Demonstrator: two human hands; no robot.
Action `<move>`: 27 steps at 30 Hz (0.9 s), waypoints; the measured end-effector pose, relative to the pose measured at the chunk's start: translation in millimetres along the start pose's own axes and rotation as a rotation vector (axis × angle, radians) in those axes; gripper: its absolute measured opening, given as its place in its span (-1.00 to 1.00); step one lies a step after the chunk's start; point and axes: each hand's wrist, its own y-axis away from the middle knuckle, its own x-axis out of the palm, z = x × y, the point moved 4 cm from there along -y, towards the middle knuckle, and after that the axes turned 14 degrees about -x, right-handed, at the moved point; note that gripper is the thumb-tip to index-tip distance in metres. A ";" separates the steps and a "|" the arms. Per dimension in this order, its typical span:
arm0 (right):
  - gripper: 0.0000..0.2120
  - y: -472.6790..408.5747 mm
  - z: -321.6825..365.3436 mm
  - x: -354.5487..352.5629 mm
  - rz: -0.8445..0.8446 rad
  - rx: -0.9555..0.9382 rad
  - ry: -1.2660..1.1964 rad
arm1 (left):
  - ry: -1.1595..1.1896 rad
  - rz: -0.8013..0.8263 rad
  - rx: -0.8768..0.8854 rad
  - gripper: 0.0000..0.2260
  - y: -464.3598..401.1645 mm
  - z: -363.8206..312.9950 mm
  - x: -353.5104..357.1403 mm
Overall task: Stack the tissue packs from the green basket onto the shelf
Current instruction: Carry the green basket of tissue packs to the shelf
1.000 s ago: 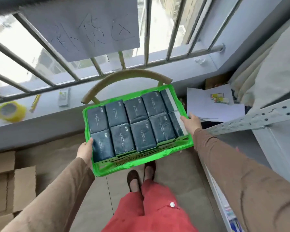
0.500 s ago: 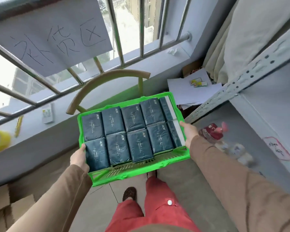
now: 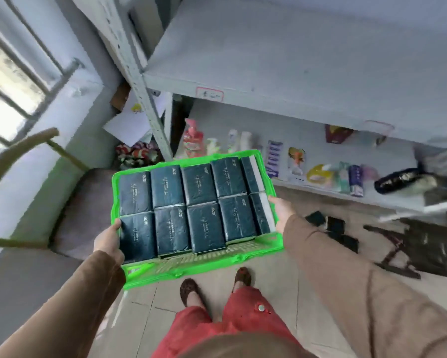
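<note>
I carry a bright green basket (image 3: 201, 267) in front of me at waist height. Several dark blue tissue packs (image 3: 204, 202) fill it in two rows. My left hand (image 3: 108, 241) grips the basket's left rim, thumb over the edge. My right hand (image 3: 281, 210) holds the right rim. Ahead and to the right stands a grey metal shelf (image 3: 281, 60); its upper board is bare, with a small label (image 3: 209, 94) on the front edge.
The lower shelf board (image 3: 320, 161) holds several bottles and small packets. A perforated shelf post (image 3: 139, 81) rises at centre left. A wooden chair (image 3: 23, 151) and the barred window are to the left. Dark items lie on the floor at right.
I have turned right from the window towards the shelf, carrying the basket along. Both hands keep the same hold on its rims. The shelf now fills the upper view.
</note>
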 end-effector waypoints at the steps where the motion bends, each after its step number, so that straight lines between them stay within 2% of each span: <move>1: -0.53 -0.6 -5.1 -38.0 -0.052 -0.010 -0.032 | -0.060 0.017 0.019 -0.55 14.9 12.3 26.4; 8: -0.47 -9.0 -59.2 -310.6 -0.328 0.006 -0.203 | -0.374 0.158 0.081 -0.61 100.8 151.5 210.8; 11: -0.45 -14.1 -79.4 -422.6 -0.401 0.029 -0.244 | -0.473 0.244 0.078 -0.84 141.7 231.1 283.4; 12: -0.44 -16.4 -85.2 -459.5 -0.440 0.031 -0.247 | -0.484 0.246 0.061 -0.84 149.8 258.0 305.9; 15: -0.43 -27.5 -95.8 -557.9 -0.499 0.047 -0.246 | -0.516 0.306 0.013 -0.62 179.9 326.6 362.4; 19: -0.43 -44.6 -96.1 -659.6 -0.575 0.040 -0.258 | -0.618 0.390 -0.113 -0.33 153.6 398.0 436.3; 23: -0.40 -78.6 -89.2 -737.0 -0.624 0.039 -0.268 | -0.638 0.432 -0.147 -0.51 216.0 462.5 509.9; 27: -0.50 -117.2 -79.0 -800.0 -0.597 0.087 -0.306 | -0.661 0.397 -0.137 -0.38 196.6 506.7 584.4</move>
